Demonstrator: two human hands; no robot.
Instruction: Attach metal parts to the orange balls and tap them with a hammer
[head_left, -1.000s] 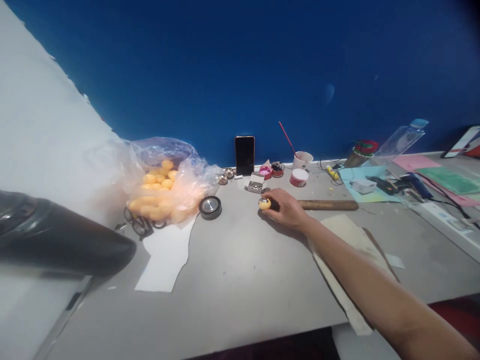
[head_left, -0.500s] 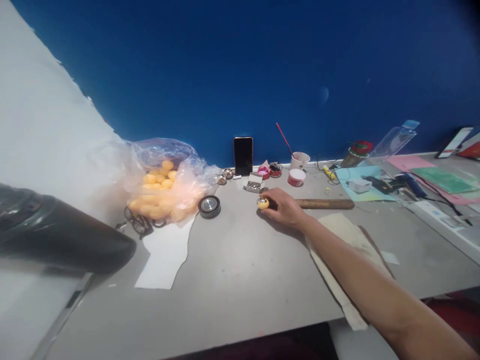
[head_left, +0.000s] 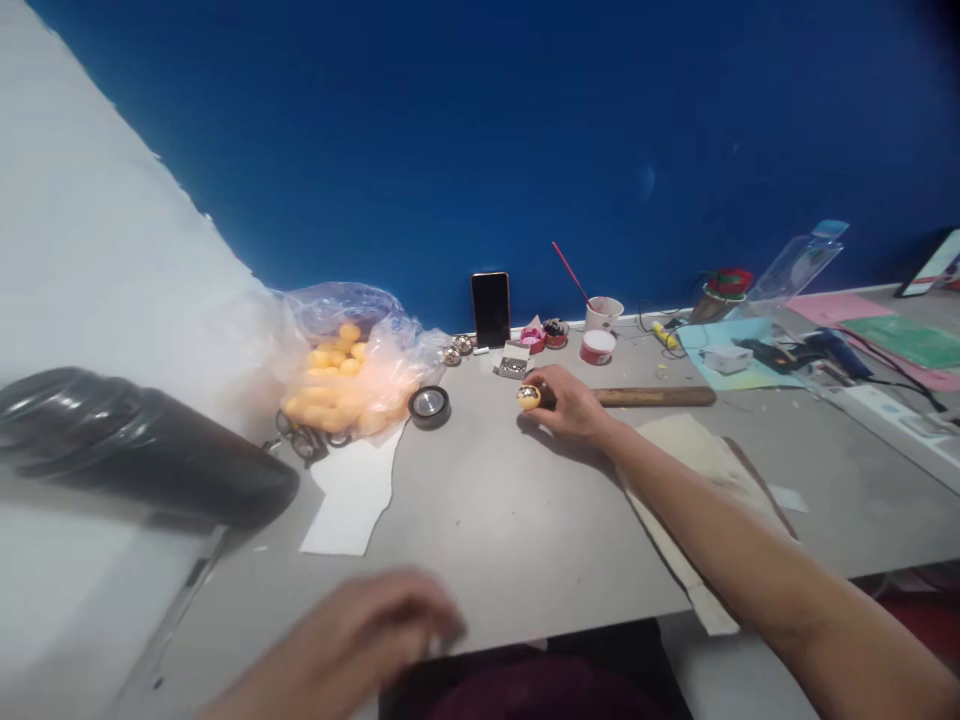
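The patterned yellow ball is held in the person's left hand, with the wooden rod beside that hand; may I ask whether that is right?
Not quite: the head view shows the patterned yellow ball in the right hand, not the left hand. The wooden rod is indeed beside the holding hand.

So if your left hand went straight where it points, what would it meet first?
Probably the pale cloth by the right forearm, though the left hand is blurred and its height hard to judge.
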